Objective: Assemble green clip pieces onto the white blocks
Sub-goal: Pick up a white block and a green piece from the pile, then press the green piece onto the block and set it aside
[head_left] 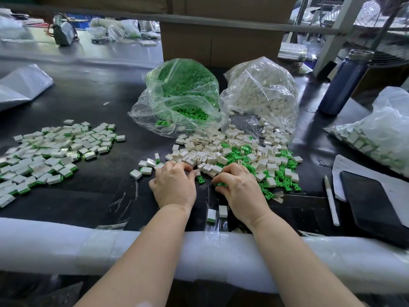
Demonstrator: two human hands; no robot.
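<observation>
On the black desk [93, 103] in front of you, both your hands rest at the near edge of a loose pile of white blocks [210, 151] mixed with green clip pieces [281, 173]. Your left hand [173, 185] has its fingers curled down onto the blocks, though you cannot tell whether it holds one. Your right hand [238, 191] curls its fingers round a green clip, pinching it just beside the pile. One more green clip [201, 179] lies between your hands. Behind the pile, an open clear bag of green clips [177, 94] and a clear bag of white blocks [263, 89] sit side by side, crowding the space ahead. To your left lies a wide spread of finished blocks [51, 151] with green edges; two more [218, 212] lie between your wrists. On your right sit a white pen [330, 200], a dark phone [374, 207] on paper, another bag of finished pieces [380, 134], and a dark blue bottle [343, 83]. A cardboard box [221, 43] stands behind the bags. White foam padding [66, 247] covers the desk's near edge under your forearms. No writing is readable.
</observation>
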